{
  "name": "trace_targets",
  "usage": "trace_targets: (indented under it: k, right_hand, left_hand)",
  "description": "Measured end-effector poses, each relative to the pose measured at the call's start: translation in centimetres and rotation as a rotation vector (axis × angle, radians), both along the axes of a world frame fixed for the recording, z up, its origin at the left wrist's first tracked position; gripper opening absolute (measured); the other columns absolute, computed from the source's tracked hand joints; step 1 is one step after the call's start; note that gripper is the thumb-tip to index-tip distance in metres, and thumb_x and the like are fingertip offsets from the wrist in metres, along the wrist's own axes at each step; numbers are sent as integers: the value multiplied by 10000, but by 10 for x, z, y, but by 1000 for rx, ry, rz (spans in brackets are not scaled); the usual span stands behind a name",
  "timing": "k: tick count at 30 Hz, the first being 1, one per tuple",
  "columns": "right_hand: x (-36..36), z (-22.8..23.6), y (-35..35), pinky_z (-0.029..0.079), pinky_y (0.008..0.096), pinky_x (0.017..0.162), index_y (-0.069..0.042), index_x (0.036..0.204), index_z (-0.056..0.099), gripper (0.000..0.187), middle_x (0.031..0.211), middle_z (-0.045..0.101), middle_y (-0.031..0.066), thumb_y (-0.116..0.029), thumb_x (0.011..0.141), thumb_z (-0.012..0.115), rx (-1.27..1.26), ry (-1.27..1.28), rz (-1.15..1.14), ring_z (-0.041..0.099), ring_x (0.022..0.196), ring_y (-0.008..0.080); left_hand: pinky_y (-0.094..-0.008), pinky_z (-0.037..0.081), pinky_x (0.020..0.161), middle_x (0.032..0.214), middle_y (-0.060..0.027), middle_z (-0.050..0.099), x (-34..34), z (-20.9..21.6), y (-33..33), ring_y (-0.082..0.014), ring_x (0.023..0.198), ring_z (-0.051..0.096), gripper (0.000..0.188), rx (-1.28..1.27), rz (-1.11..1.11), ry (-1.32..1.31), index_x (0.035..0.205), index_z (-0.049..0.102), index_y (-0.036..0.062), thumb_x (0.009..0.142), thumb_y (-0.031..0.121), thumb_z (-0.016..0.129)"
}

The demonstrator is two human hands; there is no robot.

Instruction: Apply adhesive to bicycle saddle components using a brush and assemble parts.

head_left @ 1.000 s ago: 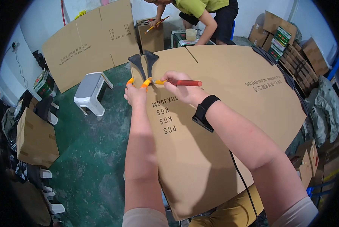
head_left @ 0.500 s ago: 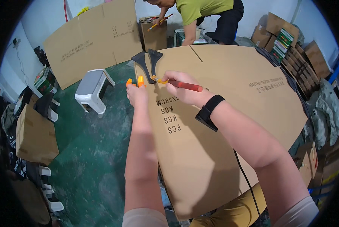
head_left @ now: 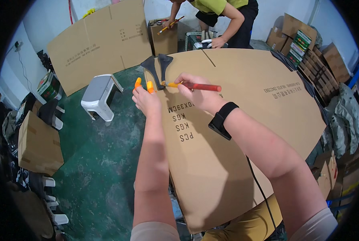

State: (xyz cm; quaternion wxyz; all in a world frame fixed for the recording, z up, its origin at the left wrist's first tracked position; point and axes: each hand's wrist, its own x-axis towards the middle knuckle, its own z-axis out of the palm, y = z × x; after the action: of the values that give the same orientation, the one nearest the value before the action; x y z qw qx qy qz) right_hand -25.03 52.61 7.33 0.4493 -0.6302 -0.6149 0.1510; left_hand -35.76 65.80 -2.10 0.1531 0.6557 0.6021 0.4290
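My right hand (head_left: 197, 90) is closed around a brush (head_left: 201, 86) with a red handle and yellowish front end. The brush's tip meets the pointed lower end of a black V-shaped piece (head_left: 162, 70), whose two flared arms reach toward the far edge of the cardboard sheet (head_left: 227, 152). Just left of that piece is my left hand (head_left: 146, 100), with orange covers (head_left: 150, 86) on two raised fingertips. Those fingers are apart, and I see nothing between them. A dark watch (head_left: 223, 120) is on my right wrist.
A person in a green top (head_left: 223, 8) bends beyond the far edge, holding a similar brush (head_left: 170, 25) over a box (head_left: 163, 38). A grey-white stool (head_left: 99, 94) stands on the green floor. Black pieces (head_left: 304, 82) line the right edge; a cable (head_left: 259, 186) hangs nearer me.
My brush has swung slightly to the right and lies flatter, its tip still at the black piece. The other person has straightened a little, bringing a second hand into sight at the far edge.
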Motion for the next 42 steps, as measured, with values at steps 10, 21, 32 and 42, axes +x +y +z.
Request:
trace_targets:
  k: [10,21,32,42]
  right_hand:
    - [14,9,35,452,252,511,30,761,571,250,613,603,98,-196,869,568,26,400,-187,561,510,133]
    - [25,6,45,428,253,435,42,749,591,339,566,590,101,-278,857,613,11,460,-430,532,429,138]
    - [21,10,41,421,250,432,23,727,594,356,550,574,84,-308,853,627,68,466,-477,514,423,129]
    - [22,10,37,430,259,431,22,770,594,327,561,579,80,-293,845,635,57,438,-447,527,429,130]
  left_hand:
    - [-452,369,913,1178,-127,489,1,6,-8,-324,1104,436,367,97,-63,-33,1109,486,0,788,108,626]
    - [-450,370,911,1171,-92,510,-1,4,-7,-314,1092,446,380,134,-115,1,1148,492,45,783,74,593]
    - [-399,366,831,952,-114,563,1,6,-11,-281,964,501,289,196,-221,-80,1137,543,124,848,119,531]
    - [-405,353,838,913,-111,599,0,0,-6,-293,950,503,267,224,-325,-98,1104,550,74,865,192,532]
